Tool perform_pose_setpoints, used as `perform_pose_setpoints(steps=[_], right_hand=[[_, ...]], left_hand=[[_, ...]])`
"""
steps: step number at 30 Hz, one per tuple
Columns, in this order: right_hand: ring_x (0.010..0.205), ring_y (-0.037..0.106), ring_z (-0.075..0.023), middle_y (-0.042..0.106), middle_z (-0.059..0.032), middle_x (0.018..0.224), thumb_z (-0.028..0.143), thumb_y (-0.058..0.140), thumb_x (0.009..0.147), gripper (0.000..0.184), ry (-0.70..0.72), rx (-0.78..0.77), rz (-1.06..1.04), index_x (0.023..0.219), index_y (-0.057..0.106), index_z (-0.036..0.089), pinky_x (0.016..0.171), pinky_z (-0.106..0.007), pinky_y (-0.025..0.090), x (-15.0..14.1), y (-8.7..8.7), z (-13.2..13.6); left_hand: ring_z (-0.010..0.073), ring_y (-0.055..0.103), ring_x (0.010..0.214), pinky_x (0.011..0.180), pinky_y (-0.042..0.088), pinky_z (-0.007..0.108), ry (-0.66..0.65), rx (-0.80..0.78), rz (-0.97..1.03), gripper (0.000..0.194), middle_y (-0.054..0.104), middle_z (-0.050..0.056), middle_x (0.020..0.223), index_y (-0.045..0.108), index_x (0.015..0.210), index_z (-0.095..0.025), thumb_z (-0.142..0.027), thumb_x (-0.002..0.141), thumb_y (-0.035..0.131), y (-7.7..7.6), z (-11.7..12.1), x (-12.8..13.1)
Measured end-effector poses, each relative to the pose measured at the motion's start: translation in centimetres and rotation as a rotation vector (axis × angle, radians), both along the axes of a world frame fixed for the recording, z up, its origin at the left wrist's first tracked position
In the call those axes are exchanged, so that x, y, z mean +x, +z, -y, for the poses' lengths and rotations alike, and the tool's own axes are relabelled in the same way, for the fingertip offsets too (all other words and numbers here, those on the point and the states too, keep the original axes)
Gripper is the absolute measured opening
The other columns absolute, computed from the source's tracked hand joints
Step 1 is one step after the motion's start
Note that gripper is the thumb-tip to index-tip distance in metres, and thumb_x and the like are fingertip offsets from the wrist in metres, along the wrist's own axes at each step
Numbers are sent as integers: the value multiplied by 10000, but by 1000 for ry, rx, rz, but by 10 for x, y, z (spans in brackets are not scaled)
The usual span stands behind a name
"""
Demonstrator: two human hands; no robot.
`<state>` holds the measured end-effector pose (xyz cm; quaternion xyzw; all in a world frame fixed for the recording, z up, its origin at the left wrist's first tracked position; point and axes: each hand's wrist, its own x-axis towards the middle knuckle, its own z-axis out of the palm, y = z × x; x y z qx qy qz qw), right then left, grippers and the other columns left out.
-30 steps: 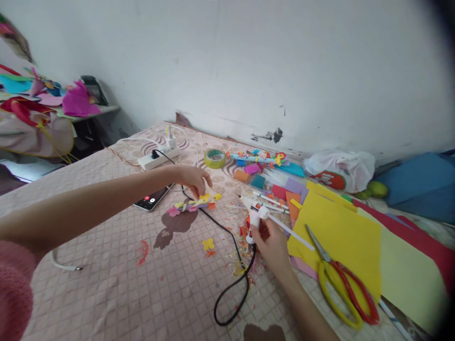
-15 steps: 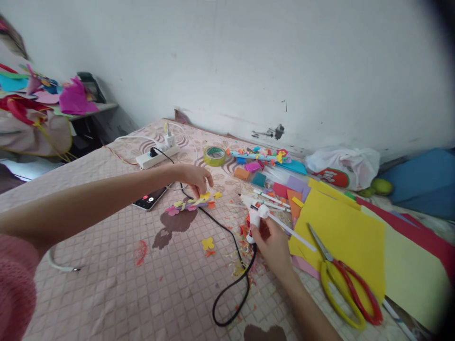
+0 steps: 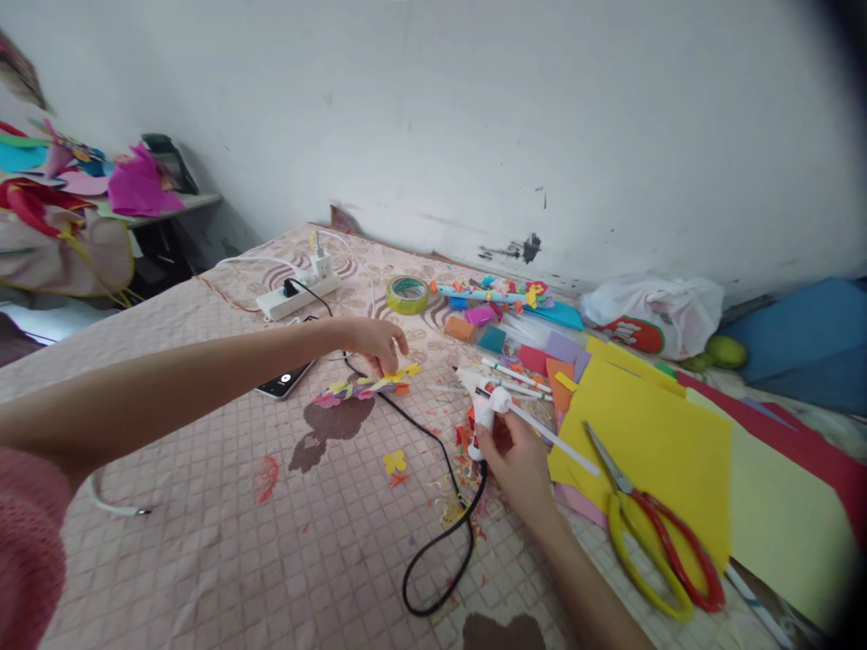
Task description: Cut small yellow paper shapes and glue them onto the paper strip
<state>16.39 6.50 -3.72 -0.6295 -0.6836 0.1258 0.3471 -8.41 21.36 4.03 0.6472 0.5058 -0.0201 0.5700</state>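
Observation:
My right hand (image 3: 520, 460) is wrapped around the handle of a white glue gun (image 3: 485, 413), with a long glue stick (image 3: 552, 438) poking out of its back. The nozzle points up and left. My left hand (image 3: 377, 343) reaches across from the left, fingers bent down and closed at a yellow paper flower (image 3: 409, 371). This flower is at the far end of a purple stick (image 3: 366, 392) decorated with pink, yellow and orange paper shapes. The fingertips partly hide the contact. A loose yellow paper flower (image 3: 394, 461) lies nearer on the table.
A black cord (image 3: 433, 610) loops in front. Red-and-yellow scissors (image 3: 654, 533) rest over yellow sheets (image 3: 664, 451) at right. Tape (image 3: 407, 295), a finished-looking decorated stick (image 3: 484, 295) and a power strip (image 3: 298, 296) lie farther back. A phone (image 3: 284, 381) is beneath my left forearm.
My left fingers have shifted very slightly at the far end of the decorated stick. The right hand and glue gun stay nearly still; the view has moved a little.

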Motion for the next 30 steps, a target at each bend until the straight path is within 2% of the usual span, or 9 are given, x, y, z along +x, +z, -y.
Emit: perform_pose_setpoints(steps=[8,13,20,25,30], right_hand=[[747,602,-240,676,-109,859,418,499,805,347,4,32,21,989,603,143,670,-344,457,1,-2,0],[727,600,-234,676,-102,836,420,497,804,336,11,41,18,976,601,150,667,-340,455,1,-2,0],[709,594,-226,666,-94,818,419,487,807,341,22,55,19,982,603,150,641,-324,448,0,-1,0],[710,601,-229,669,-98,821,410,491,807,338,21,48,14,984,599,143,636,-320,451,-1,0,0],[750,608,-242,675,-113,856,417,487,807,357,22,74,21,1002,599,141,656,-333,460,-1,0,0]], left_hand=[[166,608,668,675,502,311,5,11,3,527,612,-31,675,511,978,-181,-126,474,655,-3,6,-1],[184,624,728,694,494,301,12,25,-24,553,633,-8,736,510,1016,-186,-168,489,679,3,11,-4],[212,622,841,701,484,282,35,183,-62,473,661,54,877,519,988,-166,-291,555,664,13,20,-15],[208,608,874,658,471,253,32,289,-90,511,657,86,954,499,1053,-155,-405,623,616,9,30,-22],[216,600,832,602,432,245,46,323,-193,571,661,92,960,506,1090,-145,-432,607,610,5,36,-14]])
